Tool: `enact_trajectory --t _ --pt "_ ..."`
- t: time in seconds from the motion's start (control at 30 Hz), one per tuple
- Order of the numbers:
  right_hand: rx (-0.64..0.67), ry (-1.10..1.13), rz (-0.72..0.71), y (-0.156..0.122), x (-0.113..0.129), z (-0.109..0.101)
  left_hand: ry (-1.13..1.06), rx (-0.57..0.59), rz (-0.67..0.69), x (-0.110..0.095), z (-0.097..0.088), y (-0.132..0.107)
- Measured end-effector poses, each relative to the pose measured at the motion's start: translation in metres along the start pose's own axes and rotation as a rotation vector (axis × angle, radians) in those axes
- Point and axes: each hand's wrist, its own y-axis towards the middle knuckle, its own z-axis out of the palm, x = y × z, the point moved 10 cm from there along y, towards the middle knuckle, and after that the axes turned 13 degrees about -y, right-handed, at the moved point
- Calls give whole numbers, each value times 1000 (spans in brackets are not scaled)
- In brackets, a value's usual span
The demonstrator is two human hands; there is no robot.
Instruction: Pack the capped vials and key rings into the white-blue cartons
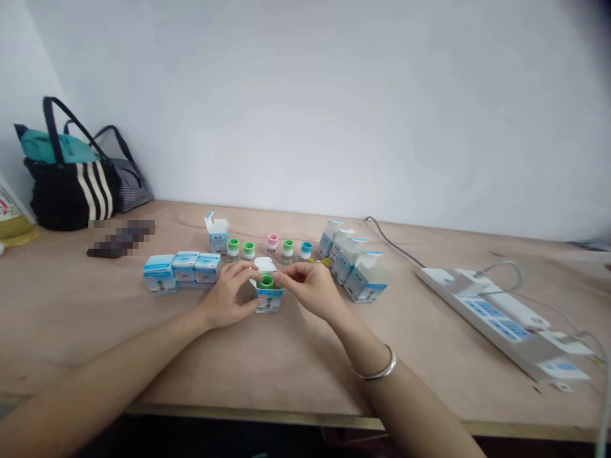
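A ribbed green plastic cap (267,280) points straight up from the open top of a small white-and-blue cardboard box (269,301) on the plywood desk (95,324). The left hand (226,296) and right hand (310,289) are half-curled, fingertips at the cap and box (actual grip hard to tell).

Our left forearm (109,375) and right forearm (410,407) reach in over the near edge of the table (248,410), converging at mid-table. Our left hand (226,296) and right hand (308,291) face each other, fingers curled inward and almost meeting. A thin silver bangle (379,366) circles our right wrist.
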Motion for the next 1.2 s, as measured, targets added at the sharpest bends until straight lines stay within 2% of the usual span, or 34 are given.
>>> enact_trajectory --t 0.13,0.23,0.33,0.43,0.5,0.63,0.77,0.87,1.0,1.1,1.2 --pt "-188 -104 -15 4 -6 -16 -62 -6 -14 4 3 -2" --pt "-201 11 24 8 -18 -17 -232 -93 -31 11 2 -6" --pt "-106 182 112 9 -35 -8 -327 -153 -33 14 -1 -8" --pt "77 294 171 6 -42 15 -219 -93 -4 6 0 -5" --pt "153 323 171 3 -41 26 -135 -50 17 0 1 -3" --pt "148 367 76 3 -31 31 -87 -38 18 -3 -1 -2" --pt "79 413 -21 5 -21 23 -79 -51 41 -4 -1 -3" --pt "-28 316 -102 4 -11 7 -110 -75 44 0 -1 -4" --pt "-149 136 -273 -4 13 -10 -258 -142 19 10 -1 -7" --pt "-163 57 -340 -8 23 -12 -319 -141 0 13 2 -7" --pt "-161 24 -343 -9 23 -11 -324 -129 6 11 2 -7"
